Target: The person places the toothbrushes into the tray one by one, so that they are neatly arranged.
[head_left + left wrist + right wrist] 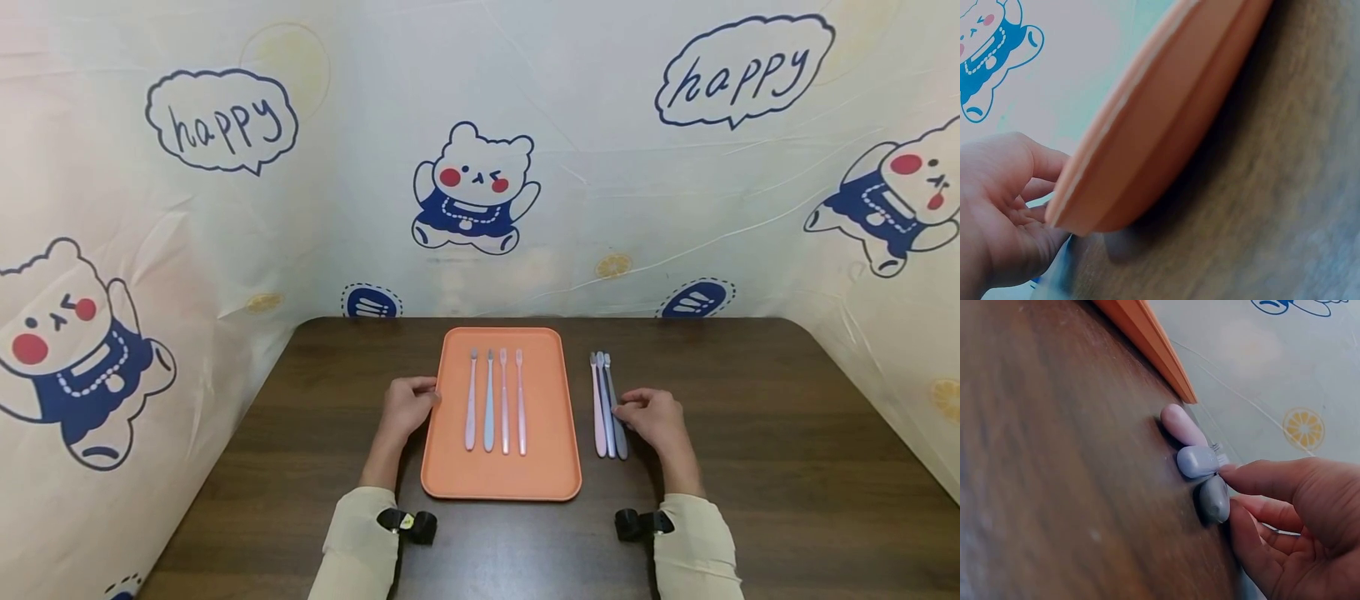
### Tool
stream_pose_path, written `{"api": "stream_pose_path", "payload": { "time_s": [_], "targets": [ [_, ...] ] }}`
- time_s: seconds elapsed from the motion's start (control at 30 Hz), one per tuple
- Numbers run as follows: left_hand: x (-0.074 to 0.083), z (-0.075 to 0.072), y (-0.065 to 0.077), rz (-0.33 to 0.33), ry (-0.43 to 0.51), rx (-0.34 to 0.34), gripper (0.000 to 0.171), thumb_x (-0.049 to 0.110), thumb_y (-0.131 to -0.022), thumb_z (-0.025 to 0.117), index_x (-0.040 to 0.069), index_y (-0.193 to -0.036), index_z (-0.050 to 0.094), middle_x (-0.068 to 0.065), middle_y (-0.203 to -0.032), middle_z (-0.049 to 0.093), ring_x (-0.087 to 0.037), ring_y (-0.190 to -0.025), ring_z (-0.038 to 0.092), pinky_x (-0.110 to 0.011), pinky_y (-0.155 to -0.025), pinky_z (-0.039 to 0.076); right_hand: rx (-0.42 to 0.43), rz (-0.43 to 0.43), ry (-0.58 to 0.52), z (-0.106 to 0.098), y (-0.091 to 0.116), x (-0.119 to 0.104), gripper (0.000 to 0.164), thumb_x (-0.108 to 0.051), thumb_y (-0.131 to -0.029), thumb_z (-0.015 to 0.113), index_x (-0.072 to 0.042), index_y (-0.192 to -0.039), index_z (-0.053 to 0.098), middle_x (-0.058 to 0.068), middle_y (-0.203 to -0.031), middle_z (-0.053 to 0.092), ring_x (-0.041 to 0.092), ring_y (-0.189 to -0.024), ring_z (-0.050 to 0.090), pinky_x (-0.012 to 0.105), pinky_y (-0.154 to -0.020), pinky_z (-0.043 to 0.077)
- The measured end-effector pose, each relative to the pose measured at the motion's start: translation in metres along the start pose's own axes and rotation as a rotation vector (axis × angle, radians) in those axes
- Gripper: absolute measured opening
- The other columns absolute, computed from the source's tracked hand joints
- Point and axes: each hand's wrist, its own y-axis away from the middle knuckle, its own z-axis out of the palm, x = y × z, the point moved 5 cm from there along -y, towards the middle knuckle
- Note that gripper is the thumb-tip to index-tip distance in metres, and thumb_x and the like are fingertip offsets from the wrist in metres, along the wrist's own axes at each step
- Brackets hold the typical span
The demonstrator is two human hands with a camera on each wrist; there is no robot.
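An orange tray (pixel 551 467) lies on the table with several toothbrushes (pixel 490 417) side by side on it, in lilac, blue and pink, heads toward the far edge. My left hand (pixel 409 407) grips the tray's left rim, fingers and thumb around the edge in the left wrist view. To the right of the tray, three more toothbrushes lie close together: a pink one (pixel 598 425), a lavender-blue one (pixel 608 429) and a grey-blue one (pixel 619 437). With thumb and index finger, my right hand (pixel 654 417) pinches the grey-blue toothbrush, its fingertip right beside the lavender-blue handle (pixel 1197 462).
The dark wooden table (pixel 300 517) carries everything. Behind it and along both sides hangs a pale curtain (pixel 585 183) printed with bears. Black wrist cameras (pixel 418 527) are strapped over the beige sleeves (pixel 697 546).
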Motion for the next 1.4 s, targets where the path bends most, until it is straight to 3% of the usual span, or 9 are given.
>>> {"api": "stream_pose_path", "payload": {
  "time_s": [0.3,0.77,1.07,1.4],
  "targets": [
    [-0.0002,0.0001,0.0006,-0.005,-0.002,0.005,0.035,0.007,-0.091,0.066,0.0,-0.125,0.071,-0.02,-0.119,0.072,-0.028,-0.107,0.068,-0.039,-0.089,0.059,0.032,0.021,0.053,-0.0005,-0.0006,-0.0025,0.034,-0.018,-0.091,0.072,0.006,-0.115,0.071,0.024,-0.105,0.074,0.022,-0.081,0.065,0.031,-0.067,0.054],
    [0.0011,-0.0007,0.0013,0.026,0.006,0.008,0.036,0.006,-0.088,0.064,-0.001,-0.122,0.072,-0.02,-0.115,0.073,-0.029,-0.105,0.07,-0.034,-0.082,0.059,0.089,0.007,0.135,-0.0001,-0.0004,-0.0065,0.032,-0.022,-0.086,0.073,0.003,-0.106,0.076,0.022,-0.105,0.075,0.028,-0.087,0.067,0.036,-0.07,0.056],
    [0.0019,-0.0006,0.0013,0.016,0.003,0.006,0.037,0.006,-0.087,0.065,0.0,-0.123,0.072,-0.02,-0.116,0.073,-0.028,-0.105,0.071,-0.035,-0.083,0.059,0.098,0.016,0.125,0.0004,-0.0013,-0.0047,0.034,-0.025,-0.084,0.071,0.002,-0.105,0.076,0.019,-0.101,0.076,0.026,-0.085,0.065,0.031,-0.066,0.052],
    [0.0023,-0.001,0.0022,0.016,0.012,-0.002,0.037,0.006,-0.088,0.064,-0.001,-0.124,0.071,-0.021,-0.117,0.072,-0.029,-0.106,0.07,-0.036,-0.084,0.059,0.077,0.0,0.098,-0.0024,-0.0036,-0.0026,0.038,-0.026,-0.086,0.071,0.004,-0.109,0.074,0.023,-0.105,0.075,0.028,-0.087,0.067,0.038,-0.073,0.056]
  ]
}}
